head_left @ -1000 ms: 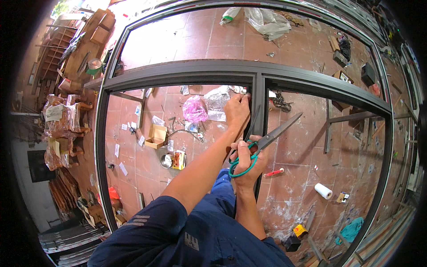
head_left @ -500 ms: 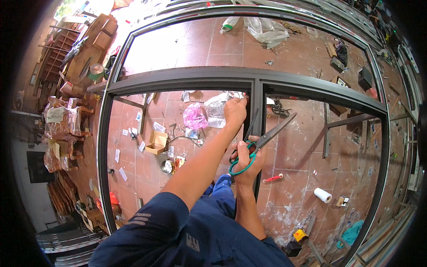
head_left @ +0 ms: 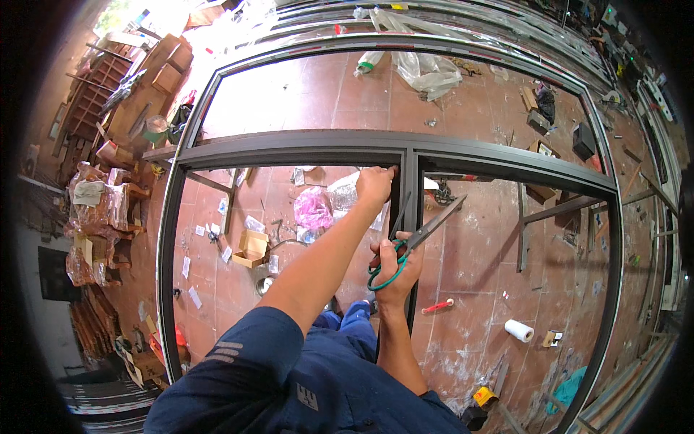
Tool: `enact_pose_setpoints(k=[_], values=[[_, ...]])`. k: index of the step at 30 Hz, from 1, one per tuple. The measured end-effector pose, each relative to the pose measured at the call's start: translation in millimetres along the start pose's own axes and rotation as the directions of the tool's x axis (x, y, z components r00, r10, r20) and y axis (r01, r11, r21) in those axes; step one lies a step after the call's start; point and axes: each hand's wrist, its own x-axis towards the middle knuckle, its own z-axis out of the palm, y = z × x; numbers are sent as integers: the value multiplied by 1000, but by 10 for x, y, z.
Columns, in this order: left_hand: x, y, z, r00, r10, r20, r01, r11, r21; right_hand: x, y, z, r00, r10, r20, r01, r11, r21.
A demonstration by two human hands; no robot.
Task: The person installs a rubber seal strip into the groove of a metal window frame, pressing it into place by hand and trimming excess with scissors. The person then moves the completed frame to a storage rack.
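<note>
A dark grey metal window frame (head_left: 289, 153) lies raised over a red tiled floor, with a horizontal bar and a vertical middle bar (head_left: 410, 217). My left hand (head_left: 376, 184) reaches out to the corner where the two bars meet and pinches a thin dark strip against the middle bar. My right hand (head_left: 394, 271) grips green-handled scissors (head_left: 416, 239), their blades open and pointing up and right, just beside the middle bar. My blue sleeve fills the lower centre.
Below the frame lie a pink bag (head_left: 313, 208), a small cardboard box (head_left: 251, 248), a red-handled tool (head_left: 437, 307), a white roll (head_left: 518, 330) and paper scraps. Wooden furniture is stacked at left (head_left: 101, 202). Clear plastic bags (head_left: 426, 72) lie beyond the frame.
My left hand has slid slightly up toward the bar junction. The scissors have stayed close to the middle bar, with the view shifting a little.
</note>
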Motion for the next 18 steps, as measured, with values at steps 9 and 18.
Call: enact_pose_setpoints(k=[9, 18], values=[[-630, 119, -257, 826, 519, 221, -515, 533, 671, 28, -41, -9, 1000, 26, 2, -26, 999, 33], [-490, 233, -281, 843, 480, 244, -515, 589, 622, 1, -11, -13, 1000, 19, 8, -19, 1000, 19]])
